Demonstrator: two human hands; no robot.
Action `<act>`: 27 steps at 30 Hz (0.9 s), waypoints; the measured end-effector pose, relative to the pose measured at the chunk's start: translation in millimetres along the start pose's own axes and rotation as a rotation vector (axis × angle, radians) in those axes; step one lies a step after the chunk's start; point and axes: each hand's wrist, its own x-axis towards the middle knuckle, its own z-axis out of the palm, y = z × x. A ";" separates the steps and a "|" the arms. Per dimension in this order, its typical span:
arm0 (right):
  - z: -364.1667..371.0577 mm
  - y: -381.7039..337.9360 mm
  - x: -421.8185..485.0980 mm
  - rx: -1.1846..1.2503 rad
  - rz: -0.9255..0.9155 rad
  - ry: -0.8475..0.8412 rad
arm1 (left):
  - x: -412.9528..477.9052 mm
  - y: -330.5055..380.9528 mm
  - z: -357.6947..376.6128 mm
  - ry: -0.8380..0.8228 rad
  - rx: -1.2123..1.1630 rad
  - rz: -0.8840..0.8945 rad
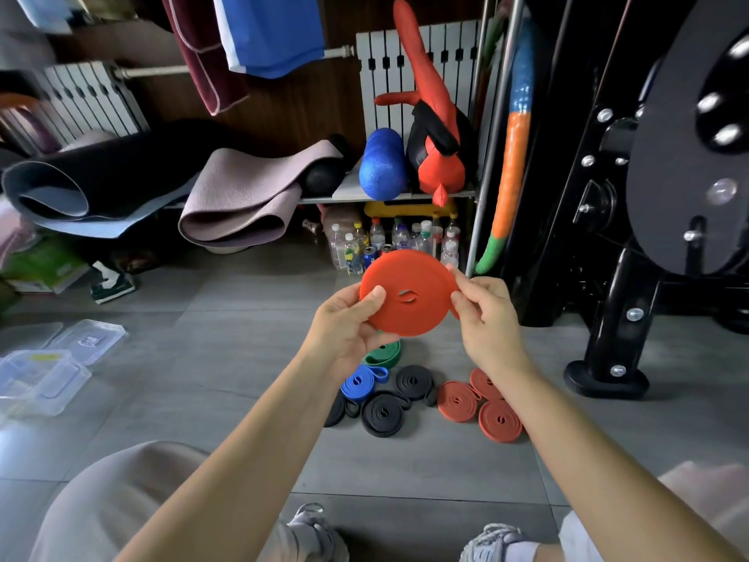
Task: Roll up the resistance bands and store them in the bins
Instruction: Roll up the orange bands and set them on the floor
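I hold a tightly coiled orange resistance band (pixel 409 292) in front of me, above the floor. My left hand (pixel 350 328) grips its left side with the thumb on its face. My right hand (pixel 486 314) pinches the band's outer end at the coil's right edge. On the floor below lie rolled bands: a green one (pixel 384 354), a blue one (pixel 362 383), black ones (pixel 383 413) and three orange ones (pixel 458 400). Clear plastic bins (pixel 38 379) stand on the floor at the far left.
A clear bin lid (pixel 89 340) lies beside the bins. Rolled yoga mats (pixel 239 196) sit on a low shelf, with bottles (pixel 397 241) under it. A black gym machine (pixel 632 245) stands at the right. My knees and shoes fill the bottom edge.
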 end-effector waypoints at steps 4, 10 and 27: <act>-3.4 -2.1 -1.2 0.023 0.030 0.012 | -0.2 -3.5 3.0 0.012 -0.040 -0.021; -21.3 -7.1 -0.7 0.141 0.161 0.128 | 0.3 -1.3 15.9 0.014 -0.088 -0.064; -77.2 57.4 98.3 -0.119 0.513 -0.133 | 120.5 -28.4 81.5 0.049 0.073 -0.447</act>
